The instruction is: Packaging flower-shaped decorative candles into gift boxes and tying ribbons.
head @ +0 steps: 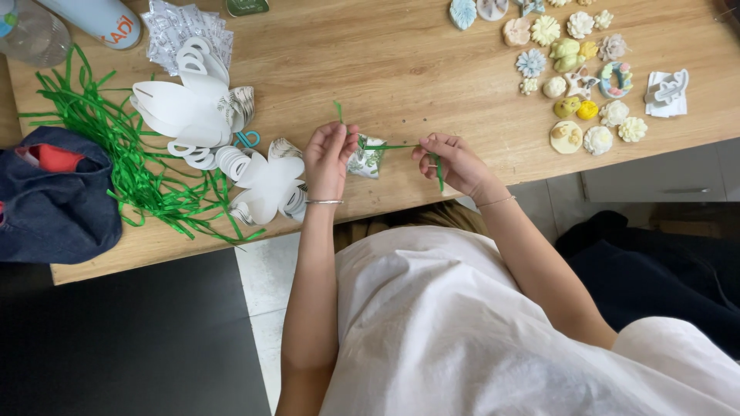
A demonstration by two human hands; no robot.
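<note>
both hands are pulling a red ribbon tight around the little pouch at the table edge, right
Not quite: the ribbon is green, not red. The head view shows the left hand and right hand pulling it at the pouch by the table edge.

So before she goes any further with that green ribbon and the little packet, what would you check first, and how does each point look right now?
1. Left hand grips the green ribbon: ok, an end sticks up above the fingers.
2. Right hand holds the other end: ok, pinched, tail hanging down.
3. Ribbon stretched between the hands: ok, it runs straight.
4. Small patterned packet on the wooden table, not overhanging: ok, near the front edge.
5. Ribbon wrapped around the packet: cannot tell, the left hand hides part.
6. Spare green ribbon pile close by: ok, left of the white paper shapes.
</note>
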